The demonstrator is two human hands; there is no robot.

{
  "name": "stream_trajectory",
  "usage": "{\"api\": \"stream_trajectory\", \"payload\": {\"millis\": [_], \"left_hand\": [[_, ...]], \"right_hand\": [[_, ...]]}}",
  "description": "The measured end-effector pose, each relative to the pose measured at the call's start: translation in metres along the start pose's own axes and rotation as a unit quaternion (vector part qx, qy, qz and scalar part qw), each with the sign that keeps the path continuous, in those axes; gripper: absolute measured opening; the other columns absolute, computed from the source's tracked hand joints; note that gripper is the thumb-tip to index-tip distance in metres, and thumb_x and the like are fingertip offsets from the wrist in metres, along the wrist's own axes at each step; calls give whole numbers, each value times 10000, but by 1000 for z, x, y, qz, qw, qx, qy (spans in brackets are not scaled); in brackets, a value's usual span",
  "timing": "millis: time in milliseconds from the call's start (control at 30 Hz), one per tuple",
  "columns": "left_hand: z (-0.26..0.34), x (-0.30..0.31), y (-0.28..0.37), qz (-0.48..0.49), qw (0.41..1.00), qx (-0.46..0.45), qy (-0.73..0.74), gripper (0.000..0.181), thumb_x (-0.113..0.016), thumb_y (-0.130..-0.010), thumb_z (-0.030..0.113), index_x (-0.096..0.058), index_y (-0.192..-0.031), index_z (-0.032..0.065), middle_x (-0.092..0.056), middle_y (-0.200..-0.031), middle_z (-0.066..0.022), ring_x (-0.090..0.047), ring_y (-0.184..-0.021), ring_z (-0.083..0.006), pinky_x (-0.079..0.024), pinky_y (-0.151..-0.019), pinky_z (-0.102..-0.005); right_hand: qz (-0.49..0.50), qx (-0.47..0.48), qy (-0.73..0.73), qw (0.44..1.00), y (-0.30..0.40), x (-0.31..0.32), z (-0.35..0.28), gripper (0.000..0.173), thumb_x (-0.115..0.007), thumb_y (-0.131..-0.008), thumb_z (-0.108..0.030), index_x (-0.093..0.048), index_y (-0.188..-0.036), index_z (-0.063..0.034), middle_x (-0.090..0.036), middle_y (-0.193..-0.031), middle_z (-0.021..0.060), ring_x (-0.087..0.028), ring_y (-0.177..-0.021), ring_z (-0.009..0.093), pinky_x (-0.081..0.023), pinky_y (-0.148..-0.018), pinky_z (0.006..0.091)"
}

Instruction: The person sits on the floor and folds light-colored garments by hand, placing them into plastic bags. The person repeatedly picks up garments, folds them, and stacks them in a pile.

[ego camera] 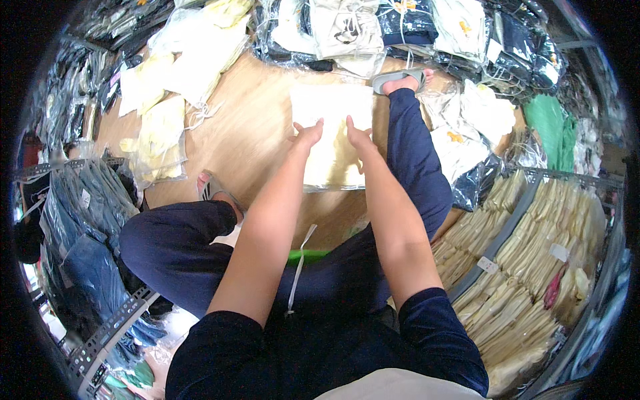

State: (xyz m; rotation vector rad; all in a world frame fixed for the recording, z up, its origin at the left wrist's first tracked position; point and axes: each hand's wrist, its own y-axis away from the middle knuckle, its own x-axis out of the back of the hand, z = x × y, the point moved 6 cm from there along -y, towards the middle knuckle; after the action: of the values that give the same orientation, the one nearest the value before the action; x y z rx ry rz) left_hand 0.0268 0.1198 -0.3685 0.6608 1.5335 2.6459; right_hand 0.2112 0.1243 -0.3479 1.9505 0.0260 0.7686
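A flat, pale garment in a clear plastic bag lies on the wood-toned floor between the person's feet. My left hand is over its left side, fingers apart and pointing away from me. Over its right side is my right hand, with its thumb and fingers spread. Neither hand grips anything that I can see; whether the fingertips touch the bag cannot be told. Glare washes out the bag's upper part.
Tied bundles of bagged clothes line the far side. Pale bagged garments lie at the left. Metal shelving with bagged jeans stands at lower left; stacks of cream packets fill the lower right. A green bag sits beyond them.
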Motion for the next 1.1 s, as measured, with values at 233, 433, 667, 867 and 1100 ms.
{"api": "stream_trajectory", "payload": {"millis": [233,433,667,867,1100], "left_hand": [[4,-4,-20,-53,981,50,178,1015,-414,-869,740,-11,-1579,137,6,-1631,-185,-4,-1475,-448,-115,-1153,-637],[10,-9,-43,-61,967,60,240,1027,-412,-858,757,-19,-1580,141,-9,-1629,-184,-26,-1472,-445,-135,-1142,-645],[13,-12,-54,-74,955,65,278,1041,-410,-845,776,-29,-1580,146,-28,-1628,-183,-52,-1470,-443,-158,-1131,-653],[15,-12,-51,-80,953,66,286,1053,-408,-833,793,-37,-1580,150,-43,-1626,-182,-75,-1467,-440,-177,-1120,-661],[16,-13,-49,-80,948,59,301,1068,-406,-820,813,-47,-1581,155,-61,-1625,-181,-101,-1465,-437,-200,-1109,-669]], "right_hand": [[-149,-63,-169,972,-17,-4,-12,986,-309,-864,-803,-72,-1579,-168,-20,-1595,288,-19,-1454,524,-86,-1146,650],[-189,-89,-204,956,-34,-9,-16,995,-322,-856,-810,-92,-1575,-161,-46,-1593,277,-46,-1450,519,-106,-1128,667],[-208,-113,-231,944,-46,-11,-17,1007,-338,-846,-817,-116,-1570,-154,-77,-1591,264,-77,-1444,514,-130,-1108,686],[-210,-123,-245,938,-48,-6,-17,1017,-351,-838,-824,-137,-1566,-147,-103,-1589,253,-104,-1440,509,-150,-1090,702],[-213,-115,-251,937,-48,-5,-19,1029,-367,-829,-831,-160,-1561,-139,-133,-1587,240,-135,-1435,504,-174,-1069,722]]}}
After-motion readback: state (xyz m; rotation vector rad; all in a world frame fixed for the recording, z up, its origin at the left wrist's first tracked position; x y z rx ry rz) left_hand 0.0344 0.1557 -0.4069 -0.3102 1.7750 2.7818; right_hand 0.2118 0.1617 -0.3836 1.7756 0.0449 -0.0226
